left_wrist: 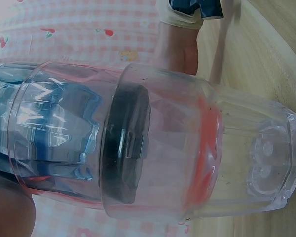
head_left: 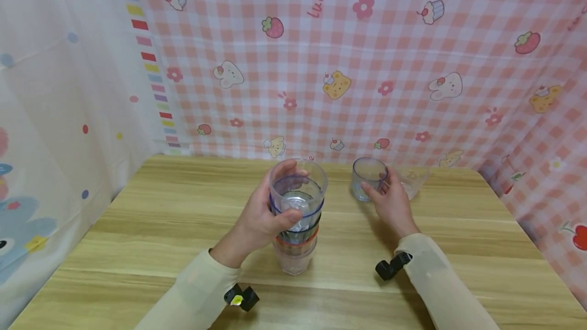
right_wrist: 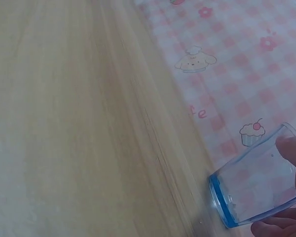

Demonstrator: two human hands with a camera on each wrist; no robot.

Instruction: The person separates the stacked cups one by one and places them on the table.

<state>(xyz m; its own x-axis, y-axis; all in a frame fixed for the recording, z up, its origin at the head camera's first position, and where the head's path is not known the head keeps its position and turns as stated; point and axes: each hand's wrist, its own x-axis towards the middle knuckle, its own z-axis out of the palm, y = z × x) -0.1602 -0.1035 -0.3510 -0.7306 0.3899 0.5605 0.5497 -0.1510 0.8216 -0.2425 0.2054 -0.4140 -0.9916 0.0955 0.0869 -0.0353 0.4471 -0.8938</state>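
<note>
My left hand (head_left: pixel 262 213) grips a tall stack of nested clear cups (head_left: pixel 295 248) near its top, thumb on the near side and fingers behind. The stack stands upright in front of me; blue, dark and red bands show through its walls. In the left wrist view, the bottom cup (left_wrist: pixel 237 163) of the stack is colourless with a faceted base. Farther back and to the right, my right hand (head_left: pixel 393 202) holds a blue-tinted clear cup (head_left: pixel 362 182) by its side. That cup is upright, its thick blue base (right_wrist: pixel 222 202) close to the tabletop in the right wrist view.
Just behind my right hand is another clear cup (head_left: pixel 416 180), partly hidden by the fingers. The wooden table (head_left: pixel 151 228) ends at a pink checked cloth (head_left: pixel 302 106) at the back and right. A white patterned cloth (head_left: pixel 69 90) hangs on the left.
</note>
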